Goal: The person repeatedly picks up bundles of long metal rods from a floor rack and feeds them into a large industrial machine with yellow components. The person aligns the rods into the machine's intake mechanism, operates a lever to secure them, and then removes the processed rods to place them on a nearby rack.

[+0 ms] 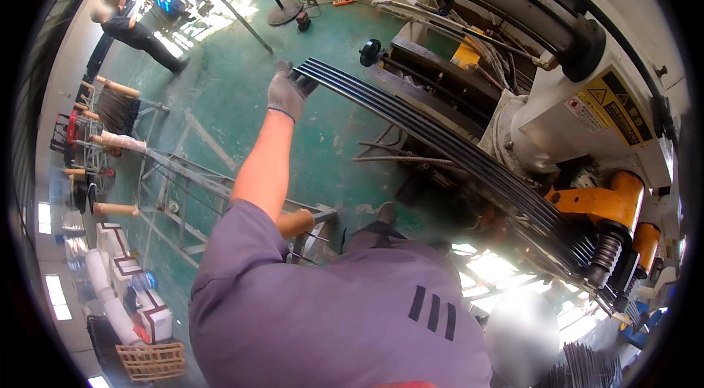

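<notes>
My left hand (287,91), in a grey work glove, reaches forward with its fingers closed at the far end of several long dark metal rods (433,135). Lying side by side, the rods slant from this hand down to the right. Their other ends reach the machine near an orange clamp arm (587,201) and a coil spring (605,260). My right hand is out of view.
A white machine body (587,116) with warning labels and a black hydraulic cylinder (521,3) fills the right side. Metal racks (183,175) with wooden-ended arms stand at left. Another person (139,36) stands far left. A wicker basket (150,361) sits lower left.
</notes>
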A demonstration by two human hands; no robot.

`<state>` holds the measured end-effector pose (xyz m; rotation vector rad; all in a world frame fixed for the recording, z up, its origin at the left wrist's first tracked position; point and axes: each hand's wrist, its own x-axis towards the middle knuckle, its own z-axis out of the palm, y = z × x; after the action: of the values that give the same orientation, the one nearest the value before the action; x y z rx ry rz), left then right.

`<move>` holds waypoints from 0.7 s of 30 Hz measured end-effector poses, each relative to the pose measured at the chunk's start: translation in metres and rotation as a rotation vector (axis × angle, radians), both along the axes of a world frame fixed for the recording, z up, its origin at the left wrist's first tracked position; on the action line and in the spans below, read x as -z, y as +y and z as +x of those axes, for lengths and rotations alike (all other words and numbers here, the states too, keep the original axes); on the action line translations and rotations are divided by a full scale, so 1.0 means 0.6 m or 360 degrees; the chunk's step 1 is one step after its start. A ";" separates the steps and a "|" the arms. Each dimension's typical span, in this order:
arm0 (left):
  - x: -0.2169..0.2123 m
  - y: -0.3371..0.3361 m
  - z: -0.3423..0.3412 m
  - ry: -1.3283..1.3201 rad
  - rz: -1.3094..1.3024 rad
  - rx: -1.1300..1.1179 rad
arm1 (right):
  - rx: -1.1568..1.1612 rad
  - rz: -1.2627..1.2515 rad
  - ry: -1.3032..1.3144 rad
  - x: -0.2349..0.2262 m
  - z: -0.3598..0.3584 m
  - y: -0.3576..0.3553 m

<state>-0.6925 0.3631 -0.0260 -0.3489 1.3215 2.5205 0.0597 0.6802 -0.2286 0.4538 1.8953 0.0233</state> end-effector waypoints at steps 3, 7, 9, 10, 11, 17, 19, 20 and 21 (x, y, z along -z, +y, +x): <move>-0.004 -0.003 0.010 0.0135 -0.0174 0.0147 | 0.0309 0.0068 0.0095 0.010 -0.010 -0.012; -0.001 -0.014 0.013 0.0161 -0.0053 0.0310 | 0.0554 0.0143 0.0199 0.017 -0.023 -0.030; 0.001 -0.016 -0.003 0.0105 0.0004 0.0305 | 0.0618 0.0175 0.0252 0.020 -0.022 -0.038; 0.002 -0.011 -0.014 0.0071 -0.0013 0.0281 | 0.0639 0.0190 0.0283 0.021 -0.015 -0.045; 0.008 -0.003 -0.019 0.0022 -0.0028 0.0276 | 0.0647 0.0210 0.0314 0.021 -0.003 -0.054; 0.018 -0.023 -0.012 0.0190 -0.0089 0.0654 | 0.0569 0.0722 0.0554 -0.052 -0.105 -0.043; 0.011 -0.022 -0.017 0.0178 -0.0272 0.0758 | 0.1305 0.0643 0.0809 -0.102 -0.137 -0.039; 0.011 -0.022 -0.020 0.0186 -0.0373 0.0802 | 0.2166 0.0430 0.1107 -0.083 -0.126 -0.033; 0.004 -0.019 -0.017 0.0181 -0.0422 0.0797 | 0.3153 0.0192 0.1498 -0.072 -0.124 -0.026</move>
<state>-0.7028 0.3516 -0.0282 0.0743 1.5597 1.9803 -0.0146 0.6645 -0.1853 2.4881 1.3832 -1.5626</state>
